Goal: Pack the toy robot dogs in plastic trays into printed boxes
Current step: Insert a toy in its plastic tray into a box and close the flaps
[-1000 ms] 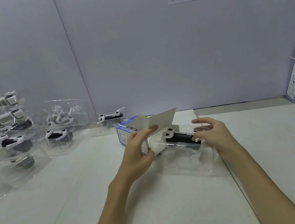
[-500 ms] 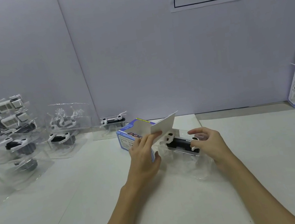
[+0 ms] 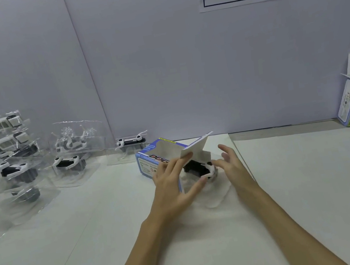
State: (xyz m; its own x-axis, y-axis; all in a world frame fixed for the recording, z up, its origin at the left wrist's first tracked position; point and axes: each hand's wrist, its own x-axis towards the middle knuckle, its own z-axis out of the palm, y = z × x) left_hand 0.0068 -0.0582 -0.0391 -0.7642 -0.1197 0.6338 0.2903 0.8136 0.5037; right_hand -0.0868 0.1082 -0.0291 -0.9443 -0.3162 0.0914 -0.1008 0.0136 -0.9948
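Printed box (image 3: 150, 159) lies lengthwise, mouth facing right hand (image 3: 232, 164), fingers spread; left hand (image 3: 173, 183) pinches its flap (image 3: 195, 146).

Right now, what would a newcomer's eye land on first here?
Centre table: the left hand holds open the flap of a printed box while the right hand feeds in a trayed toy dog. At far left stand stacked trays of dogs.

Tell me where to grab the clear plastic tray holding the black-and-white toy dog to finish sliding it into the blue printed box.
Probably grip the clear plastic tray at its protruding near-right end, coming from the right: its other end is already inside the blue printed box, whose flap the left hand holds up.
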